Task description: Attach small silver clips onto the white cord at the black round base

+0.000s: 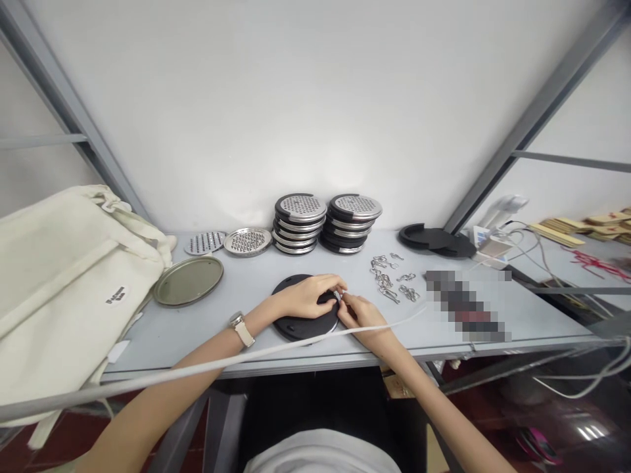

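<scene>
A round black disc (308,327) lies flat near the front edge of the table. My left hand (310,297), with a watch at the wrist, rests over it, fingers curled toward its right rim and thumb pressing there. Against that same rim my right hand (363,316) is closed in a pinch on a small silvery metal clasp (338,295), mostly hidden by the fingertips. Loose metal clasps (384,279) are scattered to the right of my hands. Behind stand two stacks of round graters with black holders, a left stack (300,209) and a right stack (355,209).
Perforated metal grater discs (247,241) and an olive-green round lid (190,281) lie at left, beside a cream bag (64,282). Black holders (424,236) sit at back right, near a blurred-out patch. A white cable (207,363) crosses in front of my forearms.
</scene>
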{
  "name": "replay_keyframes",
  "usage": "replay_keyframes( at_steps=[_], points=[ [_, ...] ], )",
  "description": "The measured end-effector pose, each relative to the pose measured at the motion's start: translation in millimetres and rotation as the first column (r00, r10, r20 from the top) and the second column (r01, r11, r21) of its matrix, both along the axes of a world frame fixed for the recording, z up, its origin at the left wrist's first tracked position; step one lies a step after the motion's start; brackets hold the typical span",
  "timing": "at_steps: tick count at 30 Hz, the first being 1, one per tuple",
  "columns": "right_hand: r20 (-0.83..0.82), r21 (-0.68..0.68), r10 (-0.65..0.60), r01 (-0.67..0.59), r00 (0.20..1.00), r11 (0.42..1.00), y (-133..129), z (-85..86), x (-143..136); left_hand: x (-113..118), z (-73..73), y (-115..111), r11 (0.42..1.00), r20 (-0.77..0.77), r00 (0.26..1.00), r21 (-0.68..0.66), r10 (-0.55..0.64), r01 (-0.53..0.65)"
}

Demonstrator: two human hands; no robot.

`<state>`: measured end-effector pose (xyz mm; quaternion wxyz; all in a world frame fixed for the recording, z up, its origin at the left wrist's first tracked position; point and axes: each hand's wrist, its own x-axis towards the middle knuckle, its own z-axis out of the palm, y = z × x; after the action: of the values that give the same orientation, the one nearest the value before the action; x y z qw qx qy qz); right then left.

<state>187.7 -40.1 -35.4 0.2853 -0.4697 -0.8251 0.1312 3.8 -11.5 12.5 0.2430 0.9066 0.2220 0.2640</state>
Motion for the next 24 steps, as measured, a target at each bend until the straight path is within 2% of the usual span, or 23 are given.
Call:
replay_keyframes(
  at_steps=[24],
  points=[
    [0.046,0.041,-0.038,0.036,0.998,0.999,-2.4,0.8,-0.7,-0.4,-0.9,0.5,0.999,0.0,1.0,0.028,-0.025,0.025]
  ],
)
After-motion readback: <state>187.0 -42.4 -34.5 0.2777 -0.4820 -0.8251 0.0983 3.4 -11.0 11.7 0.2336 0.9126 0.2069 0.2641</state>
